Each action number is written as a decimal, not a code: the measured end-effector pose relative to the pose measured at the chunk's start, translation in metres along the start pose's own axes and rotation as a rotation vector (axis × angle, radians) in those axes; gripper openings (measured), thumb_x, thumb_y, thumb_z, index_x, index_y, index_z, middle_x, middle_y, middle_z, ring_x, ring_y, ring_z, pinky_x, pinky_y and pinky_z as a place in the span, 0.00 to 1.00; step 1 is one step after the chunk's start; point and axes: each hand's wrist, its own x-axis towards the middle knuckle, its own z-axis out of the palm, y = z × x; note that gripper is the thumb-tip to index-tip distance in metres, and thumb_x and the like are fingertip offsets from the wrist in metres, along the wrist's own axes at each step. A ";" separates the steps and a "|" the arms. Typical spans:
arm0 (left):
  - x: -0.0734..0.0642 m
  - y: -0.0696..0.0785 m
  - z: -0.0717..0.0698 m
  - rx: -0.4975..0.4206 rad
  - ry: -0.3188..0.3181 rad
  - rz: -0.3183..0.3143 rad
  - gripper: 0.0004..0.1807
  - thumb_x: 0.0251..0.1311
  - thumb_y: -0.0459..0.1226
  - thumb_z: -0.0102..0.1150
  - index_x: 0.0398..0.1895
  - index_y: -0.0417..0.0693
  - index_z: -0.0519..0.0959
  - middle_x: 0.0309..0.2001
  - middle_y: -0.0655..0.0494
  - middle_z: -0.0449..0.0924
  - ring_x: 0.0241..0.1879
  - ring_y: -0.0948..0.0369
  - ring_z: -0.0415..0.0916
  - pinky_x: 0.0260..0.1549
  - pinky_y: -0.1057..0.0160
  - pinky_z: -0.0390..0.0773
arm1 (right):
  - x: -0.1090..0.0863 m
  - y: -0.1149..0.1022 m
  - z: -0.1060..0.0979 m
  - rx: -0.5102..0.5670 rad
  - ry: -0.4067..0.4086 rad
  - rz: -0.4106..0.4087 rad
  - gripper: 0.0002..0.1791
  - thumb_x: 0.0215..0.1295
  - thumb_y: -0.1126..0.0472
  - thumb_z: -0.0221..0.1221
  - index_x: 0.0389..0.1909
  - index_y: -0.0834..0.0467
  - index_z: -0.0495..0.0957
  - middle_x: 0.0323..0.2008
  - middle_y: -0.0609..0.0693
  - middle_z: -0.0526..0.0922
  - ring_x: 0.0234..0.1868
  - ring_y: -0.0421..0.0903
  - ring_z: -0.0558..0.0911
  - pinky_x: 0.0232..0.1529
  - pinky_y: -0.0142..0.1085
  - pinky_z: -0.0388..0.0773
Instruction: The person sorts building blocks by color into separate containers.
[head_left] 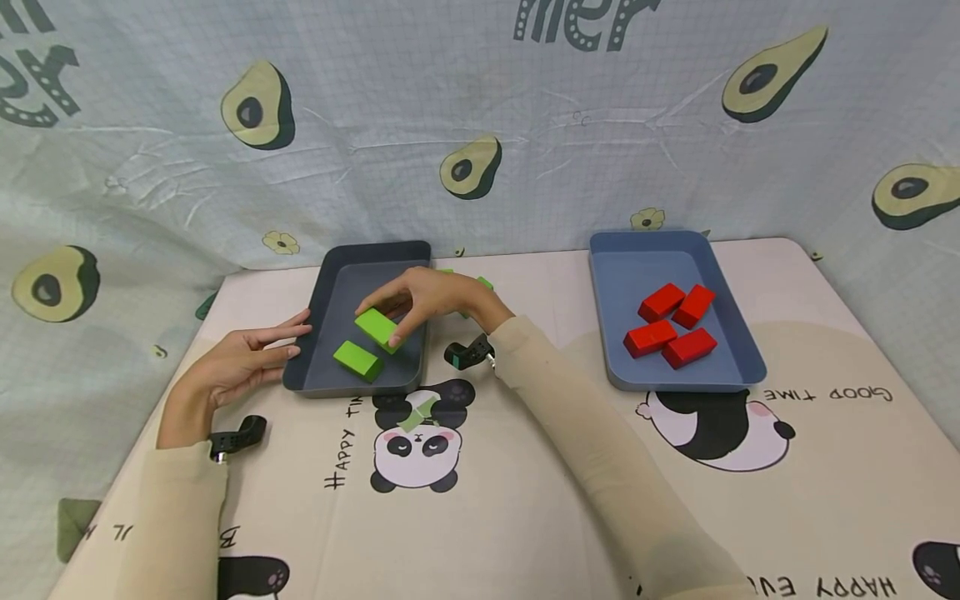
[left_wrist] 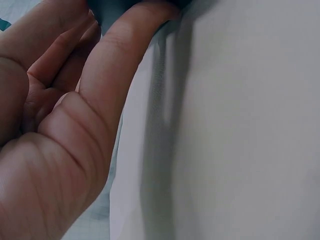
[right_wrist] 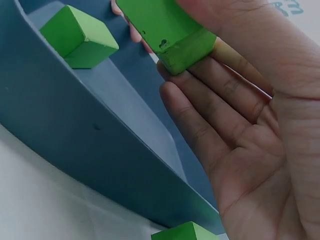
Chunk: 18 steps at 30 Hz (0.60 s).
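Observation:
My right hand (head_left: 435,293) pinches a green block (head_left: 377,328) between thumb and fingers, above the dark tray (head_left: 358,285) on the left. A second green block (head_left: 357,361) lies inside that tray, just nearer to me; the right wrist view shows this green block (right_wrist: 80,37) beyond the tray wall (right_wrist: 95,115). With fairly straight fingers, my left hand (head_left: 243,360) touches the tray's left side. In the left wrist view the left hand's fingertips (left_wrist: 160,11) meet the dark tray edge. More green blocks (head_left: 485,282) are partly hidden behind my right hand and wrist.
On the right stands a blue-grey tray (head_left: 630,267) with several red blocks (head_left: 651,338) in it. A green block (right_wrist: 185,232) lies outside the left tray. The printed tablecloth (head_left: 540,467) runs back to a hanging avocado-print cloth (head_left: 360,108).

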 end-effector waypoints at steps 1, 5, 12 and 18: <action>0.000 0.000 0.000 0.009 0.004 -0.003 0.32 0.73 0.29 0.56 0.76 0.34 0.58 0.82 0.57 0.41 0.61 0.76 0.72 0.52 0.63 0.82 | 0.000 0.000 0.000 0.000 -0.001 0.002 0.36 0.55 0.65 0.76 0.66 0.62 0.76 0.65 0.53 0.79 0.61 0.41 0.80 0.64 0.33 0.75; 0.001 0.002 0.002 0.066 0.023 -0.019 0.33 0.72 0.32 0.58 0.76 0.34 0.58 0.82 0.57 0.41 0.60 0.78 0.71 0.51 0.64 0.82 | 0.001 0.001 0.000 -0.008 0.000 0.006 0.36 0.55 0.65 0.76 0.66 0.62 0.76 0.65 0.53 0.79 0.62 0.40 0.80 0.64 0.32 0.75; 0.000 0.003 0.002 0.099 0.042 -0.044 0.34 0.72 0.33 0.59 0.76 0.34 0.58 0.82 0.57 0.41 0.60 0.77 0.73 0.50 0.65 0.83 | 0.003 0.007 0.000 -0.009 0.022 0.032 0.37 0.56 0.64 0.76 0.68 0.60 0.75 0.67 0.52 0.77 0.64 0.40 0.78 0.64 0.30 0.74; 0.000 0.005 0.001 0.094 0.047 -0.050 0.34 0.72 0.33 0.59 0.76 0.35 0.58 0.82 0.57 0.41 0.59 0.77 0.74 0.50 0.64 0.83 | 0.006 0.008 -0.003 -0.032 0.029 0.059 0.37 0.58 0.63 0.75 0.68 0.61 0.74 0.68 0.52 0.76 0.65 0.42 0.77 0.64 0.29 0.73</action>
